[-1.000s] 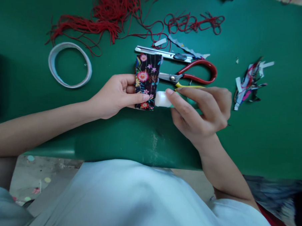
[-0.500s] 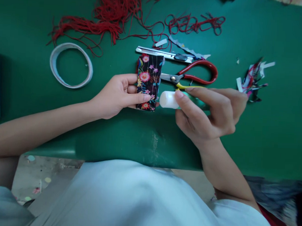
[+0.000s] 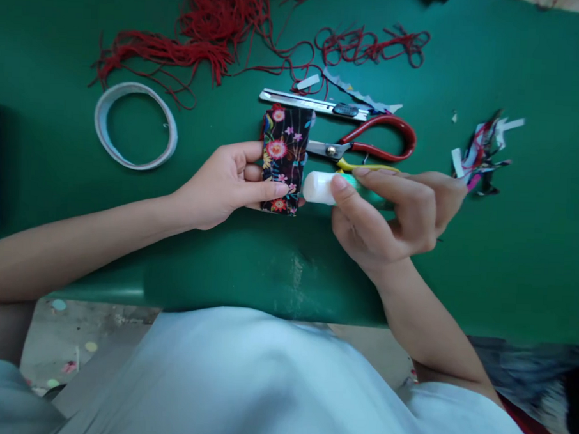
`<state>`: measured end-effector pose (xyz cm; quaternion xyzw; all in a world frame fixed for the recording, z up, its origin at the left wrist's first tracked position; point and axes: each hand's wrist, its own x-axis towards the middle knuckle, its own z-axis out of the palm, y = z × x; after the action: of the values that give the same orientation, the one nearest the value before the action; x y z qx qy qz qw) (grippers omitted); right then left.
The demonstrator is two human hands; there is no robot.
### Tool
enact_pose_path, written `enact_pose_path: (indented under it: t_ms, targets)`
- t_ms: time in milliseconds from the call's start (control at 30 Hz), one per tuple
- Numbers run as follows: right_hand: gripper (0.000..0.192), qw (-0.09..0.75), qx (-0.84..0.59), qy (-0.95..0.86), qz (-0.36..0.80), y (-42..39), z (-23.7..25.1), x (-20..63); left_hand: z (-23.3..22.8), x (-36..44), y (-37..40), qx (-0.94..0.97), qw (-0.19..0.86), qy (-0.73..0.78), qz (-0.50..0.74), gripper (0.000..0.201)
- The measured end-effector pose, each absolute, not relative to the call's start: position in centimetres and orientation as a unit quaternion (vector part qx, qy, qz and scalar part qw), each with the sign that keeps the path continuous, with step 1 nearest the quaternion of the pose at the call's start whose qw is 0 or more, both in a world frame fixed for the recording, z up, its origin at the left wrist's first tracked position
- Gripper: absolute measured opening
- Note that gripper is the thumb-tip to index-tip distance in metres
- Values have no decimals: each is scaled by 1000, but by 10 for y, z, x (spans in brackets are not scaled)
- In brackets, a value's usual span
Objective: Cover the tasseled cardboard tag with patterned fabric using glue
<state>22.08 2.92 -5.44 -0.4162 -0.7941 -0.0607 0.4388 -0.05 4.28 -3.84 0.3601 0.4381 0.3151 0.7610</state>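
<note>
My left hand (image 3: 230, 189) is closed on a small rectangular piece of black floral fabric (image 3: 285, 156), thumb on top and fingers underneath. A bit of red shows along the fabric's upper left edge. My right hand (image 3: 395, 212) grips what looks like a glue stick (image 3: 319, 187), with a white end and a green body partly covered by the fingers. The white end points left, close by the fabric's right edge; I cannot tell whether it touches. Beyond the hands lie scissors (image 3: 383, 151) with one red and one yellow handle, blade tips hidden behind the fabric.
A box cutter (image 3: 313, 104) lies just above the fabric. Red cords (image 3: 221, 22) are heaped at the back, with a smaller tangle (image 3: 368, 46) to their right. A tape roll (image 3: 99, 122) sits at left. Fabric scraps (image 3: 484, 155) lie at right on the green table (image 3: 230, 265).
My right hand has shifted slightly left with the glue stick, bringing its white end nearer the fabric. My left hand stays almost still.
</note>
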Motion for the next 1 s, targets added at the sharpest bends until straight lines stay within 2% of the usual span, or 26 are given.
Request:
enact_pose_path:
  t_ms: [167,367,467,533,667,800,867,1000]
  targets:
    - [10,417,-465,-779,-51,27,-56,224,-39,-1,43,354,761,441,317,42]
    - [24,268,-521,-810,14,25,-58,226,-40,-2,45,351,765,437,318,42]
    - [31,222,-532,-817,22,25,-55,224,-41,-3,45,354,769,433,311,43]
    - [30,233,-524,-819,14,25,-56,223,-42,-3,45,364,767,432,304,44]
    - [23,319,-515,-796,-24,25,-58,221,-40,-3,45,374,762,433,303,47]
    - [19,360,-504,-785,-26,26,-55,221,-38,-2,45,360,767,435,304,43]
    - [19,357,-506,-785,-37,26,-53,220,-37,-2,45,354,768,438,306,41]
    - [26,298,-525,-797,-30,25,-53,218,-40,-4,45,367,762,439,304,44]
